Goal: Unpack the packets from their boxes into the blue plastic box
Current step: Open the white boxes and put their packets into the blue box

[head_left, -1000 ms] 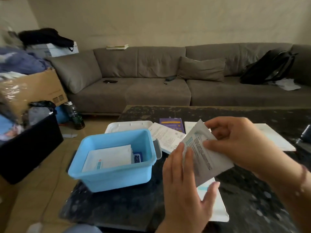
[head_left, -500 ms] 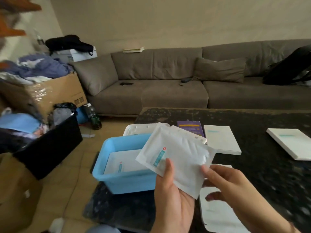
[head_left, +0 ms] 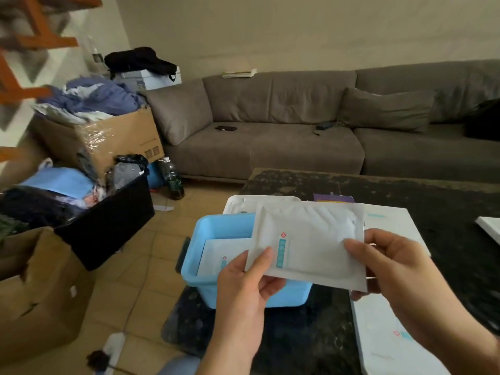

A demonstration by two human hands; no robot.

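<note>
Both my hands hold a white packet (head_left: 311, 242) flat in the air over the blue plastic box (head_left: 213, 226). My left hand (head_left: 246, 285) pinches its lower left corner. My right hand (head_left: 389, 261) pinches its right edge. The blue box stands on the dark table's left corner, and another white packet (head_left: 219, 255) lies inside it. A white box (head_left: 384, 336) lies on the table under my right forearm. Another white box (head_left: 389, 220) lies behind the packet, and a third white box (head_left: 491, 228) shows at the right edge.
A white lid (head_left: 243, 203) and a purple box (head_left: 334, 198) lie behind the blue box. The dark table (head_left: 446, 207) fronts a grey sofa (head_left: 297, 131). Left on the tiled floor stand a black bin (head_left: 108, 226), cardboard boxes (head_left: 40, 301) and a bottle (head_left: 173, 180).
The packet has turned face up, levelled out and moved over the blue box. My right hand shifted from its lower edge to its right edge. The camera has panned left.
</note>
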